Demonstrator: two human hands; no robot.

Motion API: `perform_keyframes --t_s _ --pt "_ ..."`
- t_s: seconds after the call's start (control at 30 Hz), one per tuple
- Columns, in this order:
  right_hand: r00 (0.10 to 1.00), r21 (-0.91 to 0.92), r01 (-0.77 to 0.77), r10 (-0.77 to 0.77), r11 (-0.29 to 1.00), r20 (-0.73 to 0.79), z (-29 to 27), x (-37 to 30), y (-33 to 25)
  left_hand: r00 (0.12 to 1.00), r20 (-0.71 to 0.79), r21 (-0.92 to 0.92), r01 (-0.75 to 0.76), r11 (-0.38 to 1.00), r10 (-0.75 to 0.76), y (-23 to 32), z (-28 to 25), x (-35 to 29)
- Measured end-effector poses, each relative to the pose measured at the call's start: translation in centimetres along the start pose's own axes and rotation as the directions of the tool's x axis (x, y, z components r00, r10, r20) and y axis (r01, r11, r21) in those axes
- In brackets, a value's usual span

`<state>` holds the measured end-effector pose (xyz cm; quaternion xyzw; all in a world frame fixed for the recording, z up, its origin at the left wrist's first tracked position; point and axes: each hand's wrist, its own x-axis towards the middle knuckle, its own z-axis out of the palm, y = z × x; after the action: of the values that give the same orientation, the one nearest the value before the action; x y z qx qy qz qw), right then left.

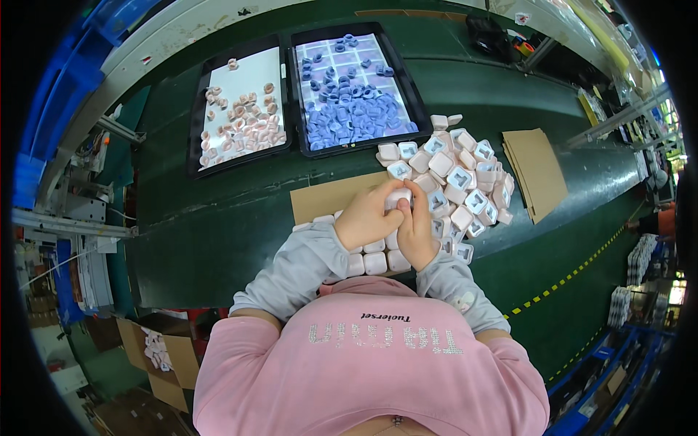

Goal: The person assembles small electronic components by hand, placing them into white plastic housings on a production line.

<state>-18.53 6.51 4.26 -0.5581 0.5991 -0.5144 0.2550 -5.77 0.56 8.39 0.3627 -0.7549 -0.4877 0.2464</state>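
Close in front of my chest, both hands meet around one small pale pink case (398, 197) with rounded corners. My left hand (363, 218) is closed on its left side, and my right hand (417, 231) has its thumb and fingers pressed on it from the right. Just below the hands, several similar cases (374, 262) sit in rows, partly covered by my wrists. A loose heap of such cases (440, 164) lies right beside my right hand, some showing pale blue-white recessed faces. Under my left hand a flat cardboard sheet (320, 198) sticks out.
Toward the back stand two black trays: the left tray (195, 142) holds small pale pink pieces (243, 129), the right tray (409, 94) many small blue pieces (352, 116). Folded cardboard (536, 173) lies right of the heap. An open carton (185, 356) stands low at the left.
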Motion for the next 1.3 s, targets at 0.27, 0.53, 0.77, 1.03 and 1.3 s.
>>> perform_keyframes --t_s 0.27,0.53,0.77,1.03,1.3 --pt "0.855 0.704 -0.493 0.434 0.511 0.284 -2.0 1.2 -1.1 0.994 0.104 -0.462 0.018 0.886 0.034 -2.7 -2.4 0.4" --pt "0.817 0.737 -0.537 0.472 0.411 0.331 -1.7 2.3 -1.8 0.917 -0.096 0.401 -0.321 0.858 0.388 0.2 -1.9 0.2" --pt "0.849 0.359 -0.478 0.316 0.802 0.423 -2.9 2.4 -2.3 0.927 0.052 0.294 -0.369 0.882 0.371 -0.8 -1.6 0.8" --pt "0.713 0.638 -0.686 0.494 0.349 0.497 -4.1 3.3 1.1 0.905 -0.044 -0.049 -0.425 0.904 0.424 -0.3 -1.5 0.8" --pt "0.766 0.498 -0.448 0.606 0.742 -0.214 -9.4 7.2 7.4 0.904 -0.427 -0.013 0.037 0.999 -0.039 -10.0 -6.6 9.5"
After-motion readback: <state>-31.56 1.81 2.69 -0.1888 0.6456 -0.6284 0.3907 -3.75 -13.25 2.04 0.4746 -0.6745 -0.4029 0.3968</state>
